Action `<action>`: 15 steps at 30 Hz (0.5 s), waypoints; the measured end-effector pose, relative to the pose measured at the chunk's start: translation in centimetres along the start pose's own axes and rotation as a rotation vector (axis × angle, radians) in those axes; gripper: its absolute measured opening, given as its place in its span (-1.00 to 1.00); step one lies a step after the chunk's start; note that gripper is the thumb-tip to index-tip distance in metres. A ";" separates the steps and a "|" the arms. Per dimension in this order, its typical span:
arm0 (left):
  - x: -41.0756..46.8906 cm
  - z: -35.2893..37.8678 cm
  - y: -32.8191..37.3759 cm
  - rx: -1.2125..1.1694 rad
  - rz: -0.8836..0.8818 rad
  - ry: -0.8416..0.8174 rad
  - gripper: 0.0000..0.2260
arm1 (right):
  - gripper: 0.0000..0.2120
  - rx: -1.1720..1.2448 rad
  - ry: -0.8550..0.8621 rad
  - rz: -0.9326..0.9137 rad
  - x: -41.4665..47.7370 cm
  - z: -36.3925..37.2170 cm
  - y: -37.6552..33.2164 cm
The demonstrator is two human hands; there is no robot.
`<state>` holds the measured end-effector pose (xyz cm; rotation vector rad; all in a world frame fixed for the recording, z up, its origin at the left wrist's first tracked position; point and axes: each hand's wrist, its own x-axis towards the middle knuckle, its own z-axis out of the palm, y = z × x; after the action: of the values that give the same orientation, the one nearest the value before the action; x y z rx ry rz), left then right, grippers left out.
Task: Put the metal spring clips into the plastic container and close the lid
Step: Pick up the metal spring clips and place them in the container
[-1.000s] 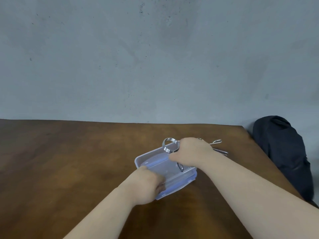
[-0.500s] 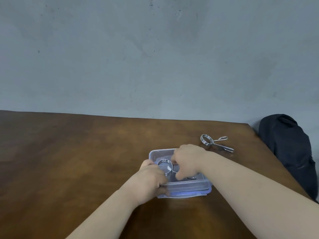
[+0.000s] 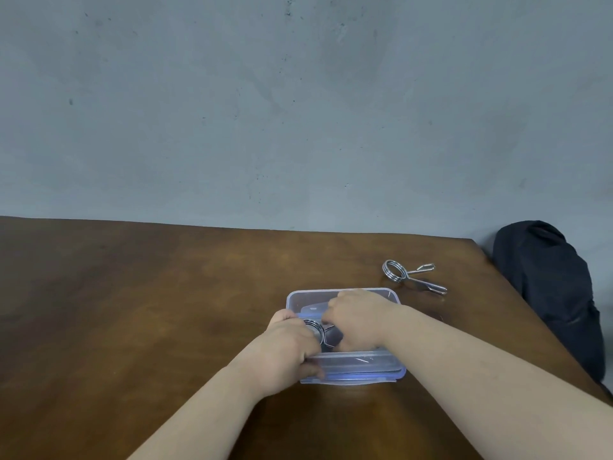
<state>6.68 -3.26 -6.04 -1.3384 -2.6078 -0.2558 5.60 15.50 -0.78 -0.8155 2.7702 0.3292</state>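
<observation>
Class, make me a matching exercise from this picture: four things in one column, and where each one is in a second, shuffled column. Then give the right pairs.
Things
1. spring clip on the table
2. spring clip in the container
3. dark bag
4. left hand

Places
A. inside the clear plastic container, under the right hand
B. beyond the table's right edge, by the wall
C. on the container's near left corner
D. on the bare wood, behind and to the right of the container

Pairs: 1-D, 2-A, 3-B, 4-C
</observation>
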 end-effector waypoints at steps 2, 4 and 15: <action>-0.1 0.1 0.0 -0.011 -0.034 -0.008 -0.67 | -0.58 0.032 0.067 0.018 -0.7 -0.3 0.4; -0.2 0.3 0.1 -0.040 -0.053 0.000 -0.72 | -0.60 0.108 0.145 0.037 -1.6 -0.8 1.6; -0.1 0.6 -0.1 -0.116 -0.062 0.056 -0.68 | -0.85 0.610 0.475 0.724 -4.4 2.6 13.2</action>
<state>6.61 -3.27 -6.71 -1.2675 -2.6264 -0.4537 2.33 29.24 -0.07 0.3123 3.2016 -0.6613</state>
